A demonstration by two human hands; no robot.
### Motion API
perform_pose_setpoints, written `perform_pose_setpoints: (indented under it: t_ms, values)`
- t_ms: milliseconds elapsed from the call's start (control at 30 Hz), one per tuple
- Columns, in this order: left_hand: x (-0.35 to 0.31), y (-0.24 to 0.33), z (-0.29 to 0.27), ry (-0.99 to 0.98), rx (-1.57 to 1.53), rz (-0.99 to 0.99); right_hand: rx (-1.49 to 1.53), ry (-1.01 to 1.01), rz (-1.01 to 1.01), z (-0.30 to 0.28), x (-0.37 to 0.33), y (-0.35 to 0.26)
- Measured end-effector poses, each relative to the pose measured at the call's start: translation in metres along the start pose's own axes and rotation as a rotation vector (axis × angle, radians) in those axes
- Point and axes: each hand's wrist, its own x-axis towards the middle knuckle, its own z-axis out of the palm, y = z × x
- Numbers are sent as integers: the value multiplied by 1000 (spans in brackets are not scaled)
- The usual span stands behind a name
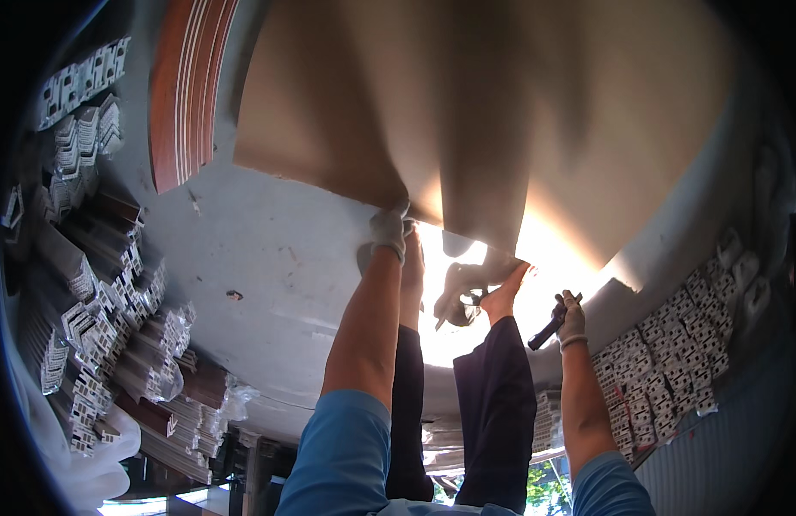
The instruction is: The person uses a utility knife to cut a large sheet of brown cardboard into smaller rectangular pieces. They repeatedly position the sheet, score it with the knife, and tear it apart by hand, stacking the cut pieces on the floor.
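Observation:
A large brown cardboard sheet (329, 95) spreads over the floor ahead of me, with dark shadows across it. At its near edge is my left hand (388, 230), in a pale glove, its fingers closed on the border; the fingertips are partly hidden. My right hand (572, 320), also gloved, is closed around a dark handheld tool (549, 331). That tool is off to the right, apart from the cardboard; its exact kind is unclear. My bare foot (501, 299) stands in bright sunlight between the hands.
Reddish-brown panels with white lines (185, 95) lie at the far left. Wrapped bundles of white-ended profiles (97, 318) are stacked along the left, and more bundles (665, 361) along the right. A small scrap (234, 295) lies on the grey floor (252, 249).

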Motion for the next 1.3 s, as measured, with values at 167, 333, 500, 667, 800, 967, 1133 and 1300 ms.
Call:
perform_pose_setpoints:
  t_ms: [167,333,500,667,800,967,1133,1300]
  values:
    - [25,-15,-12,-94,-181,-96,51,-87,35,-7,5,15]
    - [31,-20,-23,-225,-26,47,109,-23,49,-2,9,36]
    - [38,-11,-23,-157,-136,-125,267,106,44,20,22,35]
    - [46,-10,-34,-224,-204,-199,484,246,266,41,63,31]
    - [52,-5,-40,-249,-213,-234,839,197,259,56,88,34]
    - [47,2,-42,-223,-207,-289,862,216,210,51,81,36]
    - [41,7,-43,-249,-222,-239,927,167,39,55,83,24]
    - [52,15,-48,-389,-217,-261,947,117,122,58,90,25]
